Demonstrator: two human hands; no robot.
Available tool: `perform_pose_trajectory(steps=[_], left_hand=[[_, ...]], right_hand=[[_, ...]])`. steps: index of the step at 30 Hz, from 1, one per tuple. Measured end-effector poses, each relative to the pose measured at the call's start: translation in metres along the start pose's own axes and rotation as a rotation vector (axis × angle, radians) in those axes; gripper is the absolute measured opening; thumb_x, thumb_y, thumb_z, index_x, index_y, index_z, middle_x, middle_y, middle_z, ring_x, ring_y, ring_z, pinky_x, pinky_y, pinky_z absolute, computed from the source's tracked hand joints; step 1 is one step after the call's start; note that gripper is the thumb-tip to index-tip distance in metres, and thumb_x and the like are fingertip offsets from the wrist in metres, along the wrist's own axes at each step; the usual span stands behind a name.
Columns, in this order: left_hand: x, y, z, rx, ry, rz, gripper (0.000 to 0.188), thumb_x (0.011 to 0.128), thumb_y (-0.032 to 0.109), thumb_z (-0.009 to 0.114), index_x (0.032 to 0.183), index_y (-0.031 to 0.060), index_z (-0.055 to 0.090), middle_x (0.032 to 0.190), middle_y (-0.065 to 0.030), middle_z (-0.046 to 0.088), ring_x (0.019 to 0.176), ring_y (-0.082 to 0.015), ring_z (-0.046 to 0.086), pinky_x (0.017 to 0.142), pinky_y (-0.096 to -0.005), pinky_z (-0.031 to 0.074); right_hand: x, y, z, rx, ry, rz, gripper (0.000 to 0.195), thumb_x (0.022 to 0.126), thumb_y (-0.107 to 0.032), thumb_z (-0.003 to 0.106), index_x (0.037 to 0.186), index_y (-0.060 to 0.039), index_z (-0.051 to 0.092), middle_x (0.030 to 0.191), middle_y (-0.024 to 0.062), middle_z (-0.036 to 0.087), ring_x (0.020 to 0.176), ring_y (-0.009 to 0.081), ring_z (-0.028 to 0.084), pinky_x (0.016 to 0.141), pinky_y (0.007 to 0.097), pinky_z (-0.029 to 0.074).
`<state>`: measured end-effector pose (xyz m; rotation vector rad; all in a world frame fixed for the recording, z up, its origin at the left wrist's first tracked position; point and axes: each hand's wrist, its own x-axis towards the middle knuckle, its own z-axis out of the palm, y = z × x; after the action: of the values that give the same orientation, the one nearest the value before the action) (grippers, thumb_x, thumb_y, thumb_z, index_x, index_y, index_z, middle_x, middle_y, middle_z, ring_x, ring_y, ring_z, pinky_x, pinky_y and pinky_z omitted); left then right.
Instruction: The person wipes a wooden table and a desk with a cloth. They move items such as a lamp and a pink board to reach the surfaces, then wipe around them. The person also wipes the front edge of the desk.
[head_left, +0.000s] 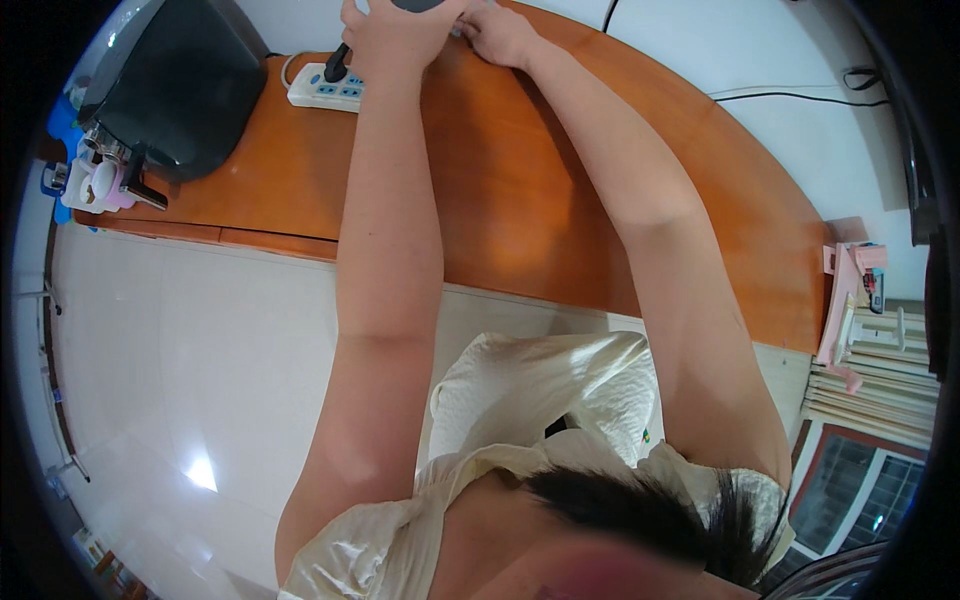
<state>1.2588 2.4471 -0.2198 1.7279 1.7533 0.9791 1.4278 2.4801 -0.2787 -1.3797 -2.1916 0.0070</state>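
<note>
Both my arms reach to the far side of an orange-brown wooden cabinet top (510, 202). At the picture's top edge, my left hand (397, 34) is spread around a dark, rounded object (417, 4), most of which is cut off by the frame. Just to its right, my right hand (499, 31) has its fingers bent near a small, pale item that is too hidden to name. A white power strip (322, 88) with a black plug (337, 66) in it lies beside my left wrist, partly covered by it.
A large black appliance with a handle (187, 90), perhaps an air fryer, stands at the left of the top, with cups (105, 180) beside it. Black cable (802, 96) runs along the white wall at right. Pink shelf (840, 300) stands past the right end.
</note>
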Motion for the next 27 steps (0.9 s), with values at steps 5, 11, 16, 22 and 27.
perform_pose_trajectory(steps=[5, 11, 16, 22, 27], left_hand=[[-0.014, 0.002, 0.000, 0.004, -0.018, 0.003, 0.100, 0.070, 0.063, 0.071, 0.148, 0.0107, 0.035, 0.156, -0.0176, 0.023, 0.139, -0.0366, 0.032, 0.107, -0.0516, 0.038], [-0.004, -0.003, -0.001, 0.082, -0.116, 0.064, 0.101, 0.072, 0.063, 0.070, 0.150, 0.0136, 0.031, 0.158, -0.0162, 0.019, 0.141, -0.0363, 0.028, 0.108, -0.0519, 0.036], [-0.019, 0.011, 0.008, 0.238, -0.180, 0.137, 0.100, 0.074, 0.062, 0.071, 0.151, 0.0135, 0.030, 0.159, -0.0160, 0.017, 0.142, -0.0354, 0.027, 0.109, -0.0530, 0.036], [0.021, -0.051, 0.056, 0.320, 0.043, 0.562, 0.108, 0.066, 0.078, 0.065, 0.149, 0.0172, 0.035, 0.154, -0.0238, 0.024, 0.139, -0.0423, 0.032, 0.103, -0.0593, 0.038], [0.002, -0.035, 0.063, 0.463, 0.001, 0.547, 0.109, 0.065, 0.077, 0.067, 0.149, 0.0146, 0.036, 0.156, -0.0229, 0.020, 0.140, -0.0428, 0.030, 0.103, -0.0552, 0.041]], right_hand=[[-0.054, -0.082, -0.014, -0.078, -0.289, 0.162, 0.044, 0.096, -0.010, 0.049, 0.140, -0.0175, 0.049, 0.149, 0.0077, 0.042, 0.142, 0.0313, 0.031, 0.112, 0.0404, 0.037], [-0.115, -0.151, -0.011, -0.100, -0.243, -0.116, 0.046, 0.088, -0.001, 0.051, 0.134, -0.0085, 0.054, 0.149, 0.0080, 0.043, 0.142, 0.0295, 0.031, 0.120, 0.0399, 0.022], [-0.161, -0.173, -0.015, -0.033, -0.201, -0.080, 0.040, 0.092, -0.006, 0.050, 0.132, -0.0065, 0.055, 0.147, 0.0105, 0.045, 0.142, 0.0286, 0.033, 0.120, 0.0398, 0.024], [-0.188, -0.193, -0.008, 0.023, -0.077, -0.042, 0.039, 0.093, -0.012, 0.049, 0.131, -0.0083, 0.056, 0.146, 0.0093, 0.046, 0.141, 0.0274, 0.035, 0.120, 0.0397, 0.025], [-0.217, -0.206, -0.013, 0.087, -0.023, 0.001, 0.040, 0.095, -0.018, 0.045, 0.133, -0.0119, 0.055, 0.147, 0.0067, 0.045, 0.141, 0.0258, 0.035, 0.120, 0.0396, 0.024]])
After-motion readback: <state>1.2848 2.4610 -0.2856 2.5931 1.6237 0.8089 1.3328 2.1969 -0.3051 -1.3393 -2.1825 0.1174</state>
